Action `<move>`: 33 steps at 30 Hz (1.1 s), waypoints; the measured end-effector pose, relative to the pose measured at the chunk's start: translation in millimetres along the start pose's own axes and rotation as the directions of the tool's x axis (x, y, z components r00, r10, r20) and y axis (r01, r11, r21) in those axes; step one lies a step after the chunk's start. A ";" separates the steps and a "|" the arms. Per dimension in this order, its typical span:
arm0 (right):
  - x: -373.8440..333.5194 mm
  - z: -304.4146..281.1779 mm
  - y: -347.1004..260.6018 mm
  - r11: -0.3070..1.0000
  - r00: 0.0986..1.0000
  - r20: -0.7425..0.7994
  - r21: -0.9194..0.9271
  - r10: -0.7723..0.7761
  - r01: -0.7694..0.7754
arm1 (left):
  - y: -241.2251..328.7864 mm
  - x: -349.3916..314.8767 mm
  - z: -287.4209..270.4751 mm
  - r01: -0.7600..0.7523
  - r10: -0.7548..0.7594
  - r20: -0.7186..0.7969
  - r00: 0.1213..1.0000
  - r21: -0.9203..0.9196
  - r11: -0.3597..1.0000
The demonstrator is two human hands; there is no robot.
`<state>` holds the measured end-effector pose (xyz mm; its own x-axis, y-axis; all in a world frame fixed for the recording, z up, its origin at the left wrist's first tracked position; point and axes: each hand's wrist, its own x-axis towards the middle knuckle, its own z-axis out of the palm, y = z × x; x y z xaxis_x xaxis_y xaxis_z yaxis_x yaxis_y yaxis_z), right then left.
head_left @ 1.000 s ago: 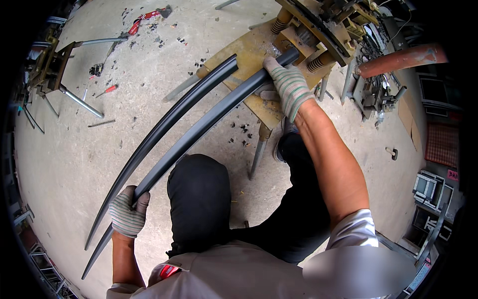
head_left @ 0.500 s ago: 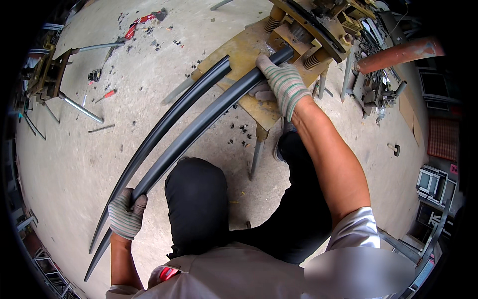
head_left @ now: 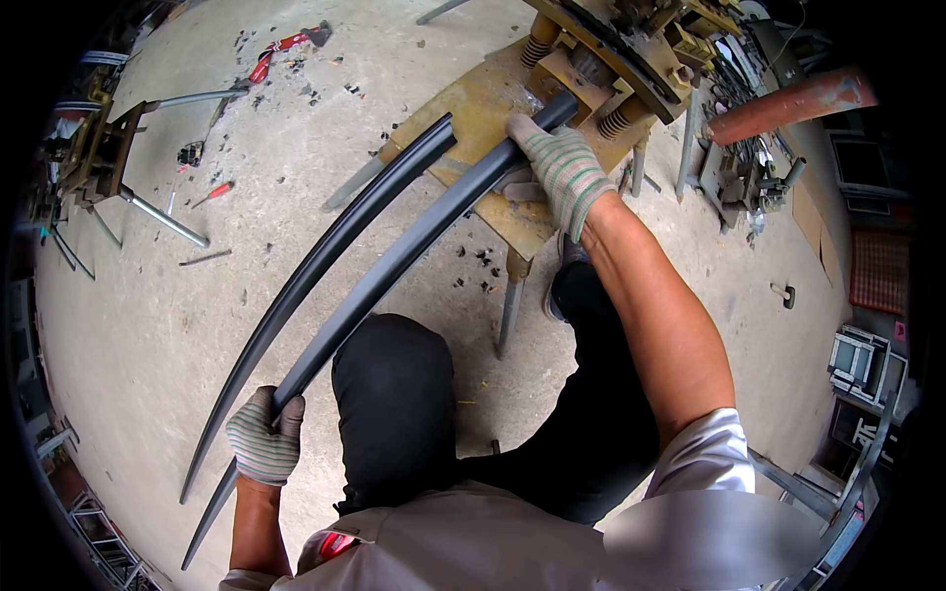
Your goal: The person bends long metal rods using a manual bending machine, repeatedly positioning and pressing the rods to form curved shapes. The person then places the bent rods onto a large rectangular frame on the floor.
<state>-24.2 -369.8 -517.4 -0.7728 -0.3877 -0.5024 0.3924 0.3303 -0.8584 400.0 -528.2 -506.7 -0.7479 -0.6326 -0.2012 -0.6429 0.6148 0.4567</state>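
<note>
A long dark grey profile strip [head_left: 394, 243] slants from the lower left up to the press at the upper right. My right hand [head_left: 559, 163], in a striped knit glove, wraps round it near its upper end. Toward its lower end my left hand [head_left: 267, 435], gloved alike, is closed on the same strip. A second dark profile strip [head_left: 325, 251] lies alongside to the left, apart from the first, its upper end on the yellowish metal work table [head_left: 463, 103]. Neither hand touches that second strip. At the table's far end stands the press [head_left: 601, 69] with coil springs.
A red pipe [head_left: 788, 106] juts in at the upper right above metal scrap. On the floor lie a red-handled screwdriver [head_left: 214, 193], black offcuts [head_left: 483, 268] and a mallet [head_left: 784, 295]. A metal stand [head_left: 108, 158] is at the left. Frames [head_left: 855, 357] lean at the right.
My left hand has shifted slightly right and down, and the held strip's lower end has swung right with it. My right hand stays nearly in place, still gripping the strip.
</note>
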 end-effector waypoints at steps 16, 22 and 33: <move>2.4 3.9 7.3 0.999 0.997 -0.075 -0.035 -0.030 0.028 | -14.2 7.9 -2.3 0.042 -0.031 0.097 0.995 -0.107 0.993; 18.1 -3.4 17.5 0.996 0.995 -0.041 -0.017 -0.092 0.092 | -0.8 2.8 4.2 -0.069 0.073 -0.099 0.992 0.046 0.997; 5.1 -1.3 6.7 0.998 1.000 -0.017 0.066 -0.012 0.013 | -9.8 8.6 3.4 -0.077 0.076 -0.085 0.994 -0.013 0.997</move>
<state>-26.1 -368.4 -525.5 -0.7861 -0.3766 -0.4901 0.4142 0.2677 -0.8699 399.3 -538.1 -515.8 -0.7776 -0.6219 -0.0922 -0.5813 0.6553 0.4824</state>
